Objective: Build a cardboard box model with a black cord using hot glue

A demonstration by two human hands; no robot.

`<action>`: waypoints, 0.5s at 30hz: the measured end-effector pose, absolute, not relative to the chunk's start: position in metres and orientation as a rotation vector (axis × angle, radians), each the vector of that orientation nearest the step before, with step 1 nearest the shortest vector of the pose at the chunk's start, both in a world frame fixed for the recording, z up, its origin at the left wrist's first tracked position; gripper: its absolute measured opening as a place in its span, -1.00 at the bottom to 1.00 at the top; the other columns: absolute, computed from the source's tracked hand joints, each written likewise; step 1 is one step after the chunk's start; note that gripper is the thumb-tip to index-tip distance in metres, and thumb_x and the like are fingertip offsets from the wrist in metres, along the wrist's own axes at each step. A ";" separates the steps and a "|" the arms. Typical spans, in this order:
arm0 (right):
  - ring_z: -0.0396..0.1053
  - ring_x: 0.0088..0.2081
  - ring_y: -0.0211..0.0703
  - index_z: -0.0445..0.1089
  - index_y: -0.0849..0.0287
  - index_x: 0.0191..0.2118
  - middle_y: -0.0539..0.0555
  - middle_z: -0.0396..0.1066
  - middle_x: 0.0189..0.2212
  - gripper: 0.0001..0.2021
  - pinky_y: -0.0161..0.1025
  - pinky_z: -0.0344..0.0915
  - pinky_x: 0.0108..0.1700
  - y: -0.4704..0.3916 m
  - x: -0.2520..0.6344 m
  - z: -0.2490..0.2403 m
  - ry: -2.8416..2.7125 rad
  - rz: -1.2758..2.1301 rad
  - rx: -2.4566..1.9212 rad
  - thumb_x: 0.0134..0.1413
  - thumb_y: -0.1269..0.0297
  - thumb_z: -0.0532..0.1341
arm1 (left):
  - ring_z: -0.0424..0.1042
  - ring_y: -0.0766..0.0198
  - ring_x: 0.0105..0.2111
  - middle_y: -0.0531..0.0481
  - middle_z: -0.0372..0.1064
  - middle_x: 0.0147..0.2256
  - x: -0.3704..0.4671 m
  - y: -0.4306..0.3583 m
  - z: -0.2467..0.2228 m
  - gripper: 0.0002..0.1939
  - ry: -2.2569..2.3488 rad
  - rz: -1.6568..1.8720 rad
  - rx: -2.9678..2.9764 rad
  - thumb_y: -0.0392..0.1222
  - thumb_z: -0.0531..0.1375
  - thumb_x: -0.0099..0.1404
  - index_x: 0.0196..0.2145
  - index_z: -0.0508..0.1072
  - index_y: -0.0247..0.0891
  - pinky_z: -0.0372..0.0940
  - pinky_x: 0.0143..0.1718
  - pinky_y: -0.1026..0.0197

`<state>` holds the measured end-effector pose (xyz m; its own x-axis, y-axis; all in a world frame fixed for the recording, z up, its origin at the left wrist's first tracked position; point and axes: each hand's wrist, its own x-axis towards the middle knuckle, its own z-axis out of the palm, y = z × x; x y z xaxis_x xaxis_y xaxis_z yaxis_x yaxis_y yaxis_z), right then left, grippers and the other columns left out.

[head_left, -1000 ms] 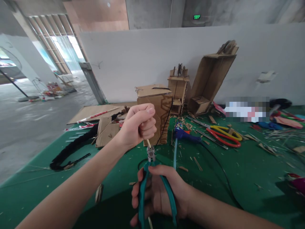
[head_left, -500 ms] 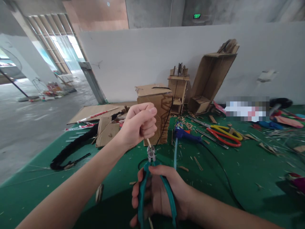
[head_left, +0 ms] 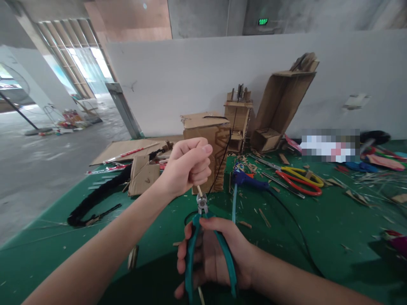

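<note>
My left hand (head_left: 190,165) is closed in a fist around a thin wooden stick (head_left: 199,190), whose lower end sticks out below the fingers. The jaws of the pliers (head_left: 202,204) meet the stick just under that fist. My right hand (head_left: 216,254) is wrapped around the teal handles, which are spread apart. Another thin piece of stick (head_left: 201,295) shows below the right hand, between the handles. Behind the left hand stands a cardboard box (head_left: 206,122) with a black cord on it.
A blue glue gun (head_left: 252,181) and scissors with red and yellow handles (head_left: 300,178) lie on the green table (head_left: 286,228). Cardboard structures (head_left: 282,97) stand behind. At left are a black fuzzy strip (head_left: 92,197) and a cardboard piece (head_left: 143,176).
Both hands and the pliers have shifted very slightly right. The grip on the stick and the handles looks the same.
</note>
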<state>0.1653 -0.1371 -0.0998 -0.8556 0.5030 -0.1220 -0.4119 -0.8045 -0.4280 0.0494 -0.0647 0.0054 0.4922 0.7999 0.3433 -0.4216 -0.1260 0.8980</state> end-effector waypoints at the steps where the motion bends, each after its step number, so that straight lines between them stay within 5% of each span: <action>1: 0.35 -0.29 -0.05 0.31 0.25 -0.26 0.14 0.38 -0.36 -0.68 0.16 0.20 -0.17 -0.137 0.165 -0.099 -0.543 2.575 -0.321 0.01 0.07 0.09 | -0.27 0.56 -0.77 0.25 -0.26 -0.72 0.050 -0.065 0.005 -0.60 0.376 1.089 1.318 -0.20 0.14 0.19 -0.62 -0.04 -0.22 -0.23 -0.76 0.48; 15: 0.35 -0.41 -0.14 0.27 0.22 -0.32 0.03 0.33 -0.47 -0.63 0.05 0.28 -0.26 -0.140 0.160 -0.102 -0.543 2.534 -0.370 0.06 -0.05 0.08 | -0.27 0.56 -0.78 0.25 -0.26 -0.73 0.055 -0.068 0.006 -0.59 0.360 1.093 1.318 -0.20 0.14 0.19 -0.63 -0.05 -0.23 -0.21 -0.76 0.49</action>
